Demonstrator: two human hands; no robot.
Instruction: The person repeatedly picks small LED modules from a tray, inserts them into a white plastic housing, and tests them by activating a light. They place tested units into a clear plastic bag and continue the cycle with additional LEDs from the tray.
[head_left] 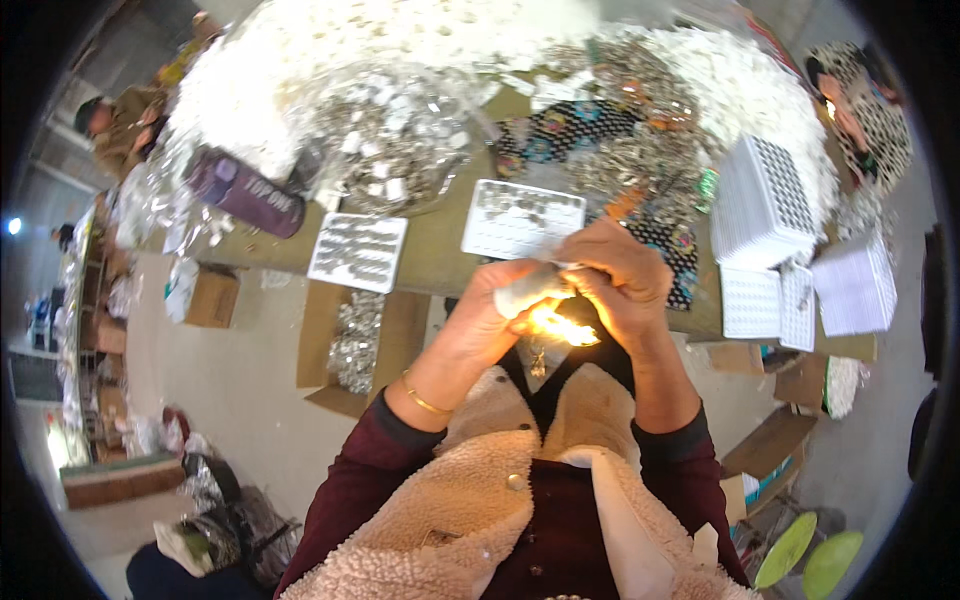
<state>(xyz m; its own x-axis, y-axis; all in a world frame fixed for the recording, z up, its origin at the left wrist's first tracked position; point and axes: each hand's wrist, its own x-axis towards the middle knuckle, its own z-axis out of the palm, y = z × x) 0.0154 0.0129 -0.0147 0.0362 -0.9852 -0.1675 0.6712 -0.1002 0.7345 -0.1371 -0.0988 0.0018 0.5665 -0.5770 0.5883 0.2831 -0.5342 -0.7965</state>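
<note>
My left hand (pixel 490 305), with a white wrapping on a finger, and my right hand (pixel 625 275) meet above the table's near edge. Fingertips of both are pinched together; whatever lies between them is too small or hidden. A bright yellow glow (pixel 562 328), like a flame or a strong light, shows just below the fingers, and I cannot tell its source. Just beyond my hands lies a white tray (pixel 490 243) with small metallic pieces in part of it. Left of that, a second white tray (pixel 376 226) carries rows of similar pieces.
A purple bottle (pixel 245 192) lies beside a clear plastic bag (pixel 440 190) of metallic pieces. Loose pieces (pixel 650 150) cover a patterned cloth (pixel 570 122). Stacked white trays (pixel 740 215) stand right. A cardboard box (pixel 317 335) sits below the edge. Other people (pixel 125 130) are at both sides.
</note>
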